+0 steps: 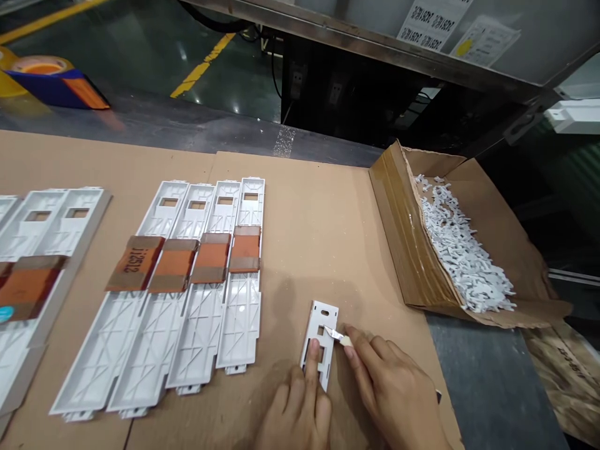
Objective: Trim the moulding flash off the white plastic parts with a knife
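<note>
A small white plastic plate (324, 312) with rectangular holes lies on the cardboard-covered table, tilted slightly. My left hand (300, 406) rests over its lower end, the index finger stretched out and pressing on the plate, the other fingers partly curled. My right hand (391, 381) pinches a small knife (335, 334), whose blade tip touches the plate beside its upper square hole. The lower edge of the plate is hidden by my left hand.
Four long white panels (239, 319) with brown-orange blocks lie left of my hands, with more at the far left. An open cardboard box (391, 231) of small white pieces stands right. Tape rolls (42, 64) sit at the back left. A metal frame runs behind.
</note>
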`<action>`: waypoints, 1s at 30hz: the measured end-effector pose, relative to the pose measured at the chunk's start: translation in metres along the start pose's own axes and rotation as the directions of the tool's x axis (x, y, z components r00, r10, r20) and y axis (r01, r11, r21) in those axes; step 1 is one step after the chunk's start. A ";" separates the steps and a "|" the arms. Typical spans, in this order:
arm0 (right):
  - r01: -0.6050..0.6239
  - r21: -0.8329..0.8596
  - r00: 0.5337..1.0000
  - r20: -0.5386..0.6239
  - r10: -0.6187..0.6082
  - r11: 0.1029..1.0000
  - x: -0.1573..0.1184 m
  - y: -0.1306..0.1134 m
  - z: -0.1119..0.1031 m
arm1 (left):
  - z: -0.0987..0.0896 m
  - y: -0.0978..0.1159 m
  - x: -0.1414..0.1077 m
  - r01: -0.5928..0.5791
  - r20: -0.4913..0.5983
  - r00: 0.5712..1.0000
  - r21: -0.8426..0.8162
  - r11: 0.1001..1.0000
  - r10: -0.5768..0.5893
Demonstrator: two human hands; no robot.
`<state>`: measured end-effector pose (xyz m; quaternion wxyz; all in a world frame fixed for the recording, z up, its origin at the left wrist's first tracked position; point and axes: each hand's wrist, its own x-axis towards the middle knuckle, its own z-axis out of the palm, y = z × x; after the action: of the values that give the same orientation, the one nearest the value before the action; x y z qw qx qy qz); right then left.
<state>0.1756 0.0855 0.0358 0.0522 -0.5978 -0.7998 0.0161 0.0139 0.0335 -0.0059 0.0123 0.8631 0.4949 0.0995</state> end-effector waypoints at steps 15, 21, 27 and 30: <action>0.029 -0.029 0.999 0.042 -0.028 0.999 0.005 0.003 -0.001 | 0.001 -0.001 0.001 -0.011 -0.044 0.999 0.019 1.000 0.012; 0.103 -0.060 0.981 0.169 -0.092 0.993 0.020 0.011 -0.011 | 0.002 -0.002 0.003 -0.022 -0.107 0.994 0.048 0.999 0.027; 0.238 -0.080 0.923 0.329 -0.200 0.968 0.050 0.024 -0.022 | 0.005 -0.002 0.003 -0.040 -0.124 0.991 0.075 0.996 0.049; 0.315 -0.098 0.888 0.380 -0.257 0.944 0.065 0.028 -0.026 | 0.006 -0.002 0.004 -0.052 -0.136 0.989 0.084 0.995 0.063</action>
<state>0.1866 0.1550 0.0635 -0.1414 -0.4619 -0.8738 0.0551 0.0147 0.0381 -0.0110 -0.0596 0.8679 0.4730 0.1399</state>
